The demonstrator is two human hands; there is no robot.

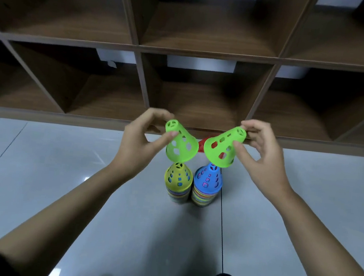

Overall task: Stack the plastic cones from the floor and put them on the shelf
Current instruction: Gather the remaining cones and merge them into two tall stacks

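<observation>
— What have you got hold of?
— One cone per hand. My left hand point(141, 138) pinches the left green cone point(181, 143) near its narrow top, thumb against curled fingers. My right hand point(262, 155) pinches the right green cone point(222, 150) the same way.

— Where do they go?
— Straight down. The yellow-topped stack point(178, 182) stands on the floor point(61, 170) beneath the left green cone. The blue-topped stack point(207, 185) stands just beside it, beneath the right one.

— Lined up?
— Not quite. Both cones tilt, narrow ends leaning up and outward, mouths facing down and inward, nearly meeting. I reckon each must be turned upright to match its stack's vertical axis. My left hand is nearer yellow, my right nearer blue.

— Anything left?
— A red cone point(201, 145) lies behind, by the foot of the shelf point(207, 55).
</observation>
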